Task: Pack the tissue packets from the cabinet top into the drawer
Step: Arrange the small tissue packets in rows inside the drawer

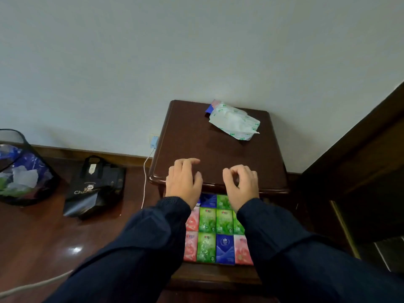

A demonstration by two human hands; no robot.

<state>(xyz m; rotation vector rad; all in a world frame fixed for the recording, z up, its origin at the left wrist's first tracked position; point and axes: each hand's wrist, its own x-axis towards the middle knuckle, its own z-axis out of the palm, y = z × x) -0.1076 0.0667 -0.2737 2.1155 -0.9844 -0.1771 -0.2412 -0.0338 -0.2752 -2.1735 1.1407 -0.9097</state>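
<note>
Person, two arms in view from the head camera. Left sleeve (pixel 140 243): dark navy fabric, long, loose-fitting, with soft folds along the forearm and a gathered cuff closing at the wrist. Right sleeve (pixel 282 241): same dark navy fabric, same loose cut, creased across the forearm, cuff likewise snug at the wrist. Left hand (pixel 183 182) and right hand (pixel 241 184): bare, no gloves, rings or watch visible.

Dim, soft light; floor (pixel 74 250) glare; wide-angle edge distortion, slight blur.
</note>
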